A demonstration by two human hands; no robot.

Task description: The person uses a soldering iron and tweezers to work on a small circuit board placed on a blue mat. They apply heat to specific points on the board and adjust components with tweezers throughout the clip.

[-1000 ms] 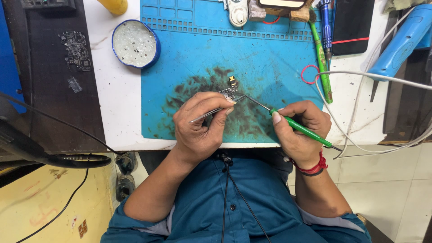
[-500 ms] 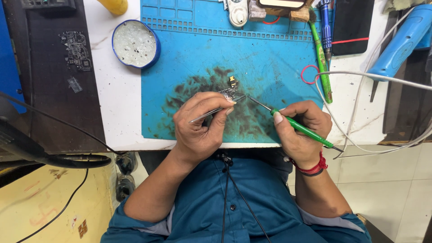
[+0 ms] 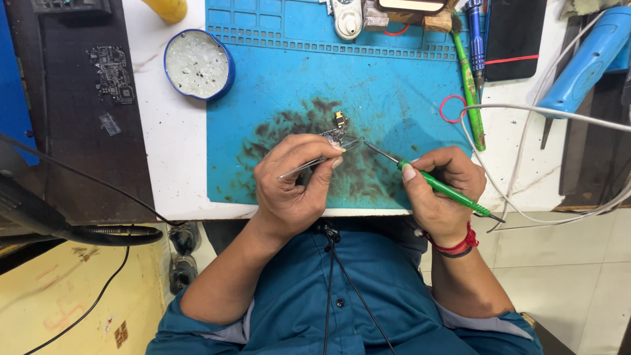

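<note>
L hand & R hand both curled in pinch grips over mat, near its front edge, forearms bent inward.

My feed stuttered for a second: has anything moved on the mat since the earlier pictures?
Hardly anything. The right hand holds the green iron with its tip at the small board, as before, perhaps a hair to the right. The left hand keeps the tweezers on the board. The tin, the blue mat and the tools along its top edge lie as they were.
</note>
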